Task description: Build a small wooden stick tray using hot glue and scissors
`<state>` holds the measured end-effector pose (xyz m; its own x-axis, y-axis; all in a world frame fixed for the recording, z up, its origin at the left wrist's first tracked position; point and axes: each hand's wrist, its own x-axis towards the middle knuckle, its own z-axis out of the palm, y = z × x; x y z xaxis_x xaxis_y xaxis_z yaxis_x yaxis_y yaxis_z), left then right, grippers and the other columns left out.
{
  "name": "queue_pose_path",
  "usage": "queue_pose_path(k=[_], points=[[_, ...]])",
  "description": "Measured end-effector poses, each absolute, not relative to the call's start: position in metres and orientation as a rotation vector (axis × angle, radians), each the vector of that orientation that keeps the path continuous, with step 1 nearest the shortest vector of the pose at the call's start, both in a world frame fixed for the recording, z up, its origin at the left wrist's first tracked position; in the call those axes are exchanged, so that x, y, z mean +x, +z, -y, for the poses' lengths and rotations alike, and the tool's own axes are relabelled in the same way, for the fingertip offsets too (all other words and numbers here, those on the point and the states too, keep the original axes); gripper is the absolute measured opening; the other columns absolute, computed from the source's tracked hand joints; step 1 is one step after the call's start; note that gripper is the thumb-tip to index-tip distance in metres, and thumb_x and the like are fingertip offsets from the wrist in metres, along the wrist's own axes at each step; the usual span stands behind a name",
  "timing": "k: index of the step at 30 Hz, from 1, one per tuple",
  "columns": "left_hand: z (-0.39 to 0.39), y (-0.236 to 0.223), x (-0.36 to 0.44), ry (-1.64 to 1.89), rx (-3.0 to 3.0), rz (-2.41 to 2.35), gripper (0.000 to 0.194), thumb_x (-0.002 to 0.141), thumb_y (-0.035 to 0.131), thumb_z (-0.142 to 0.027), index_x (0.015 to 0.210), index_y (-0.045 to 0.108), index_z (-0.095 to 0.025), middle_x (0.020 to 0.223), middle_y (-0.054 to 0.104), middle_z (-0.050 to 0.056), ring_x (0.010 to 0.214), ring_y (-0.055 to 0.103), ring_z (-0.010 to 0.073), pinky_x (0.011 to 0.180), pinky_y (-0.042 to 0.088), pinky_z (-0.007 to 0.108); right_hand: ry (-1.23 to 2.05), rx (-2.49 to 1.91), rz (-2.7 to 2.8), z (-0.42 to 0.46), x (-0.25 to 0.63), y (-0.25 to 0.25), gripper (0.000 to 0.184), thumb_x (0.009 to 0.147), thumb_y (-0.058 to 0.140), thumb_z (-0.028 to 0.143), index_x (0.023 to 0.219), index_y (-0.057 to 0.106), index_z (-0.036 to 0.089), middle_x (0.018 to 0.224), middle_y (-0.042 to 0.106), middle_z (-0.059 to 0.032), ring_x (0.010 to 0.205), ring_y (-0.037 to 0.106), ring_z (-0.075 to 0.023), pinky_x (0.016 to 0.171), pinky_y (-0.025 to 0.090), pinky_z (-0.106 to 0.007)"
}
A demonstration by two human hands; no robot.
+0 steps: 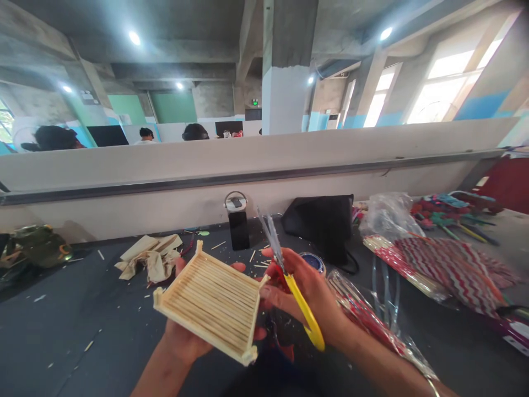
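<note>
A small square tray of pale wooden sticks [215,300], with raised corner posts, is tilted toward me above the dark table. My left hand [182,333] holds it from below, its fingers wrapped round the far side and partly hidden. A pair of scissors [303,311] with a yellow handle is in my right hand [308,286], the blades pointing up and away. The fingers of that hand close round the scissors near the pivot, and the thumb lies close to the tray's right corner; whether it touches I cannot tell.
Stick offcuts [260,264] litter the dark table [103,353]. Crumpled cloth [152,256] lies left, a phone [238,230] stands ahead, and a black pouch [320,223] leans on the partition [185,204]. Bagged sticks [367,314] and striped knitwear [450,270] are right. People's heads [196,132] show beyond.
</note>
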<state>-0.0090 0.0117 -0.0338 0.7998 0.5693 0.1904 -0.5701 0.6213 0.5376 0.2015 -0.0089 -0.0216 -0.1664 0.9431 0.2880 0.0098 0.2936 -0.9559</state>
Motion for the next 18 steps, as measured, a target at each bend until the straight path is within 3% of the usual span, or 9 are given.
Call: queue_pose_path(k=[4, 10, 14, 18], points=[[-0.015, -0.039, -0.008, 0.58, 0.617, -0.017, 0.088, 0.078, 0.019, -0.081, 0.126, 0.061, -0.02, 0.132, 0.059, 0.015, 0.123, 0.05, 0.0432, 0.093, 0.043, 0.058, 1.077, -1.001, 1.359, -0.002, 0.202, -0.021, 0.037, 0.082, 0.066, 0.042, 0.113, 0.054, 0.024, 0.076, 0.055, 0.0043, 0.063, 0.054, -0.0115, 0.056, 0.045, -0.025], [-0.01, -0.05, 0.002, 0.379, 0.571, -0.044, 0.065, 0.092, 0.029, -0.057, 0.126, 0.06, -0.011, 0.133, 0.057, 0.02, 0.119, 0.055, 0.0393, 0.081, 0.052, 0.045, 1.235, -1.1, 1.352, -0.018, 0.198, -0.014, 0.049, 0.07, 0.077, 0.043, 0.109, 0.054, 0.022, 0.071, 0.056, 0.0063, 0.053, 0.047, -0.0088, 0.047, 0.036, -0.021], [-0.005, -0.056, 0.013, 0.288, 0.549, -0.072, 0.054, 0.095, 0.032, -0.045, 0.126, 0.06, -0.011, 0.127, 0.061, 0.02, 0.109, 0.064, 0.034, 0.07, 0.055, 0.036, 1.486, -1.042, 1.243, -0.017, 0.19, -0.019, 0.046, 0.068, 0.079, 0.041, 0.104, 0.056, 0.023, 0.07, 0.054, 0.0066, 0.053, 0.05, -0.0096, 0.047, 0.038, -0.021], [-0.008, -0.063, 0.019, 0.275, 0.579, -0.067, 0.051, 0.096, 0.029, -0.04, 0.122, 0.063, -0.012, 0.117, 0.068, 0.019, 0.097, 0.07, 0.0269, 0.06, 0.057, 0.028, 1.593, -0.943, 1.243, -0.012, 0.187, -0.017, 0.03, 0.073, 0.073, 0.041, 0.094, 0.06, 0.023, 0.064, 0.055, 0.0061, 0.049, 0.051, -0.0108, 0.043, 0.039, -0.021]])
